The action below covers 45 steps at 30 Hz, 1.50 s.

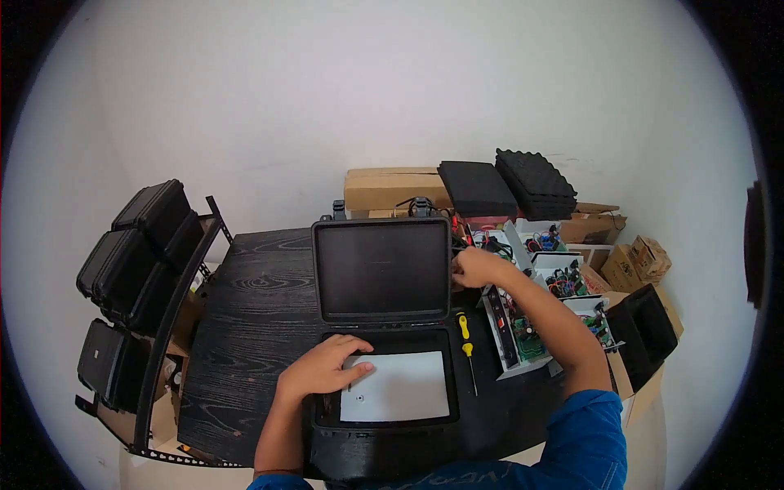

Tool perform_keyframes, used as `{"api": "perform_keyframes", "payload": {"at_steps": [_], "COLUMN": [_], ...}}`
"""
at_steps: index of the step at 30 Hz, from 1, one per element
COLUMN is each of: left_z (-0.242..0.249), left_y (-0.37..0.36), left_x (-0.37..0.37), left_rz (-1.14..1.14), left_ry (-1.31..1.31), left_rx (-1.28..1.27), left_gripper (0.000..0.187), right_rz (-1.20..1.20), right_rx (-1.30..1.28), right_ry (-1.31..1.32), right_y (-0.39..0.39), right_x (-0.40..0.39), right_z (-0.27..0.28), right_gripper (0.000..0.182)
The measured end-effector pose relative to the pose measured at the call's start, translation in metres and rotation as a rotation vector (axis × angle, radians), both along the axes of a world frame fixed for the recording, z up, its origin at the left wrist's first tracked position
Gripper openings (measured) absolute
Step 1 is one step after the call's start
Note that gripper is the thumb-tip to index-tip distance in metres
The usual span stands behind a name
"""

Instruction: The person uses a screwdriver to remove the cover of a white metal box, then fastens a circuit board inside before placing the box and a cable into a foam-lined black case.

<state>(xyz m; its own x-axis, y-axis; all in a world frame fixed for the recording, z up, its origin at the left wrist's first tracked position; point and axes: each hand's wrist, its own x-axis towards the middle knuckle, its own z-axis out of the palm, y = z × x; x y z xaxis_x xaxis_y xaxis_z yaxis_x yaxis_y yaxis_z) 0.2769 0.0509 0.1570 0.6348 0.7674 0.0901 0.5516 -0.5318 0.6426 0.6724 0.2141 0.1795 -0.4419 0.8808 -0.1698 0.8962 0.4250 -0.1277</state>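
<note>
A black hard case (382,322) stands open on the black table, its lid upright. Inside its base lies a white flat panel (400,388) with a small round metal piece (359,398) on it. My left hand (331,365) rests with fingers spread over the panel's upper left corner and the case edge. Just right of the lid is my right hand (476,268), its fingers curled downward beside red and black cables; what they grip is hidden. A yellow-handled screwdriver (466,347) lies on the table between the case and the white electronics housings.
Several white housings with green circuit boards (527,343) crowd the right side. Black foam sheets (535,184) and a cardboard box (392,189) stand at the back. A rack with black cases (122,265) is on the left. An open carton (645,335) sits far right.
</note>
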Motion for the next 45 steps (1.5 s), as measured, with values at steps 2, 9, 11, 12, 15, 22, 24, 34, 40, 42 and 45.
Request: {"api": "perform_keyframes", "payload": {"at_steps": [2, 9, 11, 12, 15, 22, 24, 34, 40, 42, 45], "left_z": [-0.002, 0.011, 0.008, 0.014, 0.029, 0.022, 0.020, 0.003, 0.017, 0.015, 0.011], "left_y": [0.004, -0.012, -0.014, -0.016, -0.023, -0.033, -0.032, -0.012, -0.008, -0.006, -0.004], "left_x": [-0.010, -0.019, -0.017, -0.013, 0.000, 0.002, 0.001, -0.036, -0.039, -0.040, -0.040], "left_rz": [0.016, 0.349, 0.345, 0.371, 0.436, 0.450, 0.414, 0.416, 0.501, 0.465, 0.407], "left_ry": [0.058, 0.563, 0.646, 0.668, 0.727, 0.731, 0.711, 0.395, 0.301, 0.261, 0.202], "left_rx": [-0.009, -0.107, -0.144, -0.210, -0.313, -0.169, -0.184, 0.056, 0.026, 0.002, -0.006], "left_gripper": [0.041, 0.036, 0.036, 0.036, 0.037, 0.034, 0.033, 0.029, 0.031, 0.032, 0.033], "right_rz": [-0.041, -0.100, -0.065, -0.042, 0.011, -0.036, -0.122, 0.573, 0.990, 1.034, 1.051], "right_rx": [0.068, 0.638, 0.721, 0.740, 0.524, 0.382, 0.556, 0.332, 0.282, 0.324, 0.370], "right_ry": [0.052, 0.228, 0.268, 0.300, 0.319, 0.521, 0.678, 0.769, 0.412, 0.378, 0.326], "right_y": [0.000, 0.020, 0.042, 0.052, 0.064, 0.066, 0.051, -0.106, -0.153, -0.160, -0.163], "right_x": [0.004, 0.010, 0.011, 0.011, 0.009, 0.022, 0.014, -0.160, -0.226, -0.234, -0.238], "right_z": [0.020, 0.060, 0.041, 0.030, 0.015, 0.020, 0.039, 0.050, -0.059, -0.074, -0.086], "right_gripper": [0.029, 0.019, 0.019, 0.020, 0.022, 0.020, 0.016, 0.015, 0.020, 0.019, 0.020]}}
